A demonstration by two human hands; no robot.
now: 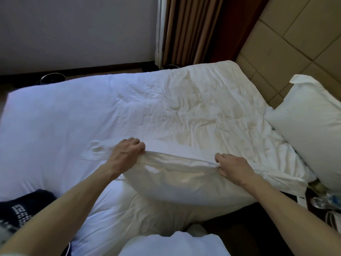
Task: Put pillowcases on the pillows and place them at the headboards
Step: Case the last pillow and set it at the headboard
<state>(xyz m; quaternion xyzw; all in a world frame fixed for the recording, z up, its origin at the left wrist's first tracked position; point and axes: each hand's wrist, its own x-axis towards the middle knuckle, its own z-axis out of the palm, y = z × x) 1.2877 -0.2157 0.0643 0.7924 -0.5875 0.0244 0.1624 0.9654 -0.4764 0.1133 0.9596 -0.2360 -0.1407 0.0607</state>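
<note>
A white pillow lies on the near edge of the bed, partly inside a white pillowcase whose flat open end trails to the left. My left hand grips the pillowcase fabric at the pillow's far left corner. My right hand pinches the same fabric edge further right. A second pillow in a white case leans against the tan padded headboard at the right.
The bed is covered by a wrinkled white duvet. A dark patterned garment lies at the bed's near left. A nightstand with plastic water bottles stands at the right. Brown curtains hang behind the bed.
</note>
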